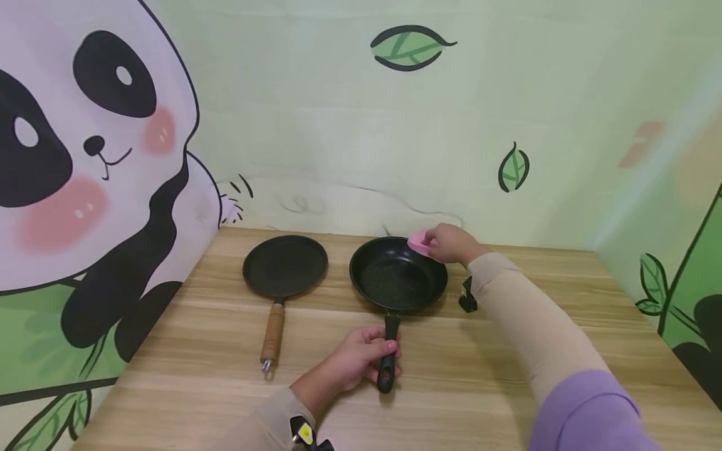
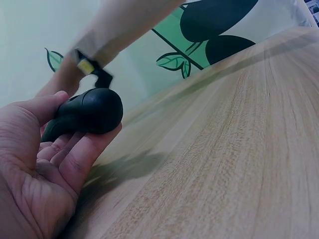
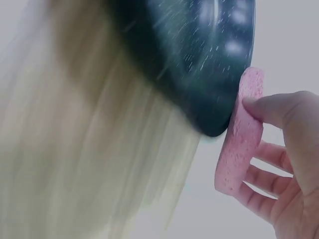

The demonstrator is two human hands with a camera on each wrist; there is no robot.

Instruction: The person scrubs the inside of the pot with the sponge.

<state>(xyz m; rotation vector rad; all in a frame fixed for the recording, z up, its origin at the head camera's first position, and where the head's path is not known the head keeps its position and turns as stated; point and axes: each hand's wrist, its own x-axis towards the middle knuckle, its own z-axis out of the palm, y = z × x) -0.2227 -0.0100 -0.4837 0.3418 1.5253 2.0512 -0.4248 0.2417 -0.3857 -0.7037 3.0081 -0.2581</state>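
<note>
A black frying pan (image 1: pixel 397 279) is at the middle of the wooden table, its handle pointing toward me. My left hand (image 1: pixel 363 357) grips that black handle (image 1: pixel 389 351), thumb on top and fingers beneath; the left wrist view shows the rounded handle end (image 2: pixel 99 110) in its grasp. My right hand (image 1: pixel 454 243) pinches a pink sponge (image 1: pixel 418 242) at the pan's far right rim. In the right wrist view the sponge (image 3: pixel 241 134) touches the outside of the rim, between thumb and fingers. Small pale specks show on the pan's inner surface (image 3: pixel 199 45).
A flat black griddle pan (image 1: pixel 284 266) with a wooden handle (image 1: pixel 273 332) lies to the left on the wooden table (image 1: pixel 451 376). Behind the table stands a pale green wall (image 1: pixel 316 125) printed with a panda and leaves.
</note>
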